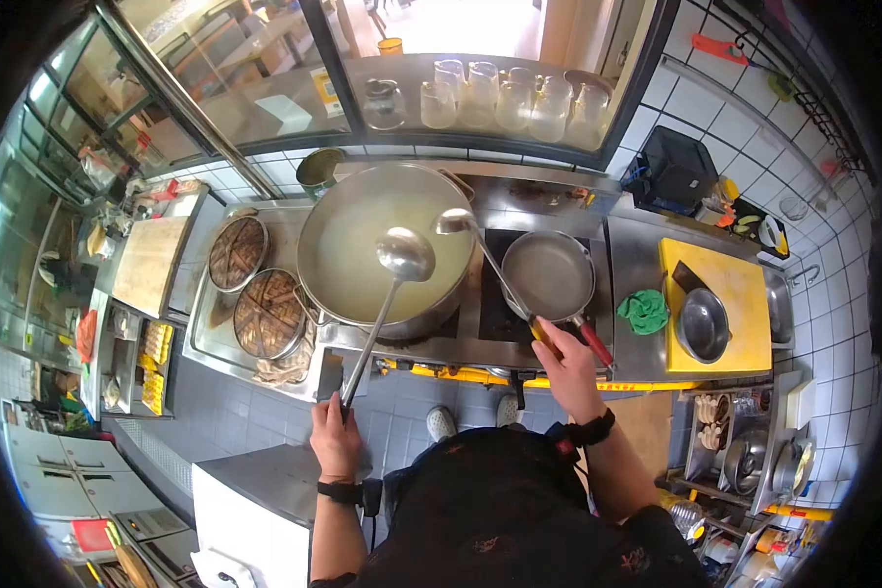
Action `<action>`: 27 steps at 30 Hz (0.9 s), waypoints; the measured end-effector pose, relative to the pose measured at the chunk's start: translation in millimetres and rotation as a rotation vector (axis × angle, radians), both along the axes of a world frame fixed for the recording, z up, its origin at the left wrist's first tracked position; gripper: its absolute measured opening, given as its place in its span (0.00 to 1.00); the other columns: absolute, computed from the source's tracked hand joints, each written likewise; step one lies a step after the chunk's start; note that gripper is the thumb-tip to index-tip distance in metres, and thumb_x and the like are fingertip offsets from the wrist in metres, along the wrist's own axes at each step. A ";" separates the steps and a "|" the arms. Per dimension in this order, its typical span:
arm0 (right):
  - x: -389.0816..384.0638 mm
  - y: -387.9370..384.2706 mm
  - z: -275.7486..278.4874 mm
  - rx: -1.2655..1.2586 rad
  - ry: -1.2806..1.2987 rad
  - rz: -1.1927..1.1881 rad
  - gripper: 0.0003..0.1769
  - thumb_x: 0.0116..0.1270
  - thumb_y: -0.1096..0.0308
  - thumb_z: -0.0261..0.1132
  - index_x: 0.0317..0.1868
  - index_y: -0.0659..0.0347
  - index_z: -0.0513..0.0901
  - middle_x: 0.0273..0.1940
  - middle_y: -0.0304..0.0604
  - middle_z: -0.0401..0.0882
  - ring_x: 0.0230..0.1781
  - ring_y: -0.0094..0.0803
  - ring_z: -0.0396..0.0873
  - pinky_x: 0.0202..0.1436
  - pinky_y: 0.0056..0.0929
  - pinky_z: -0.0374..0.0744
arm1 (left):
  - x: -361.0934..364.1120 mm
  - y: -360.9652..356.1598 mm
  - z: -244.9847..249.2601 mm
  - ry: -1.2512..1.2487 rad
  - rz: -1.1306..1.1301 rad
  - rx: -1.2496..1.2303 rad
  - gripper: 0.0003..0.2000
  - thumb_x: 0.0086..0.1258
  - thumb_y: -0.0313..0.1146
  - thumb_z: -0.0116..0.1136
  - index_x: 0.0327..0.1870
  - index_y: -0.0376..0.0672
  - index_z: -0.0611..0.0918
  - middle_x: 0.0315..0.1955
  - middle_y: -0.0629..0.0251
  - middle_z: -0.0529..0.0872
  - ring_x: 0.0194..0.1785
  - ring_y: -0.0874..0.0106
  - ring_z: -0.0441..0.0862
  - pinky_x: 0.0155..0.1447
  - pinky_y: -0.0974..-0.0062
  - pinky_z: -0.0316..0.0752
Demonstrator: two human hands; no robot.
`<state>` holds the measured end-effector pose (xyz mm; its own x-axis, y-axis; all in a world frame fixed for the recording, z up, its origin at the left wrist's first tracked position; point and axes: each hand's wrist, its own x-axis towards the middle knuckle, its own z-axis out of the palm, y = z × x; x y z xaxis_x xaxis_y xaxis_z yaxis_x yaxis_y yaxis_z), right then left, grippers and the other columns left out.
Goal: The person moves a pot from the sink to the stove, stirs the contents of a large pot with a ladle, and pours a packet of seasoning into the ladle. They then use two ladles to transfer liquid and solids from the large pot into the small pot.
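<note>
My left hand (334, 434) grips the end of a long steel ladle (405, 255), whose bowl hangs over a large pot of pale broth (363, 235). My right hand (565, 365) holds a second, yellow-handled ladle (455, 221); its bowl rests at the big pot's right rim. Beside it a small frying pan (548, 274) with a red handle sits on the burner, holding a thin layer of liquid. That hand is just next to the pan's handle.
Two round slotted lids (255, 284) lie left of the pot. A wooden board (149, 263) is further left. On the right, a green cloth (644, 311), a yellow board (730, 284) with a steel bowl (702, 324). Glass jugs (505, 93) line the ledge behind.
</note>
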<state>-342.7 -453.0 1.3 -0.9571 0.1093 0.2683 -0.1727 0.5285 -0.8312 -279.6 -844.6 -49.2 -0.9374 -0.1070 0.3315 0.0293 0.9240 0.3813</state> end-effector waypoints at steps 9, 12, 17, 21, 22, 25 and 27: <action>-36.6 -39.7 16.7 0.280 0.111 0.081 0.21 0.70 0.64 0.68 0.63 0.53 0.83 0.34 0.45 0.81 0.33 0.44 0.81 0.36 0.39 0.80 | 4.3 14.3 9.4 -0.021 0.036 0.019 0.20 0.64 0.26 0.66 0.59 0.42 0.80 0.41 0.56 0.80 0.41 0.52 0.83 0.40 0.57 0.79; -42.4 -47.7 15.3 0.332 0.130 0.085 0.21 0.70 0.63 0.68 0.62 0.52 0.84 0.33 0.44 0.80 0.32 0.44 0.81 0.35 0.39 0.79 | 5.2 19.3 14.7 -0.015 0.049 0.002 0.20 0.64 0.26 0.67 0.58 0.43 0.81 0.42 0.58 0.80 0.40 0.54 0.84 0.39 0.57 0.80; -36.6 -35.4 5.0 0.394 0.116 0.048 0.22 0.67 0.65 0.70 0.62 0.53 0.84 0.33 0.44 0.80 0.33 0.44 0.81 0.35 0.39 0.79 | 4.8 22.3 17.2 0.010 0.054 0.039 0.18 0.65 0.26 0.66 0.57 0.42 0.81 0.40 0.57 0.80 0.39 0.53 0.84 0.40 0.57 0.80; -16.2 1.1 -16.7 0.407 0.039 -0.007 0.23 0.66 0.69 0.71 0.62 0.56 0.84 0.34 0.47 0.81 0.34 0.45 0.81 0.38 0.41 0.79 | 6.0 25.3 24.9 -0.039 0.059 0.081 0.18 0.66 0.25 0.65 0.56 0.42 0.81 0.39 0.57 0.80 0.39 0.53 0.84 0.41 0.57 0.80; -12.0 10.0 -22.0 0.415 0.003 -0.029 0.22 0.66 0.69 0.71 0.61 0.57 0.84 0.34 0.47 0.81 0.34 0.46 0.82 0.38 0.41 0.79 | 5.7 25.9 25.7 -0.054 0.058 0.099 0.18 0.66 0.25 0.65 0.57 0.42 0.81 0.39 0.56 0.80 0.40 0.52 0.84 0.41 0.57 0.80; -7.2 17.9 -26.0 0.441 -0.097 -0.043 0.22 0.66 0.69 0.71 0.62 0.58 0.85 0.35 0.48 0.82 0.36 0.46 0.83 0.41 0.41 0.79 | 4.9 24.6 20.6 -0.067 0.061 0.102 0.17 0.66 0.25 0.65 0.57 0.42 0.81 0.40 0.56 0.80 0.40 0.52 0.84 0.42 0.57 0.80; -2.0 17.9 -25.9 0.442 -0.110 -0.057 0.23 0.66 0.69 0.71 0.62 0.57 0.84 0.36 0.49 0.83 0.37 0.46 0.83 0.41 0.41 0.80 | 4.2 23.8 22.1 -0.072 0.040 0.102 0.18 0.66 0.26 0.65 0.57 0.43 0.81 0.41 0.56 0.81 0.41 0.52 0.84 0.42 0.57 0.80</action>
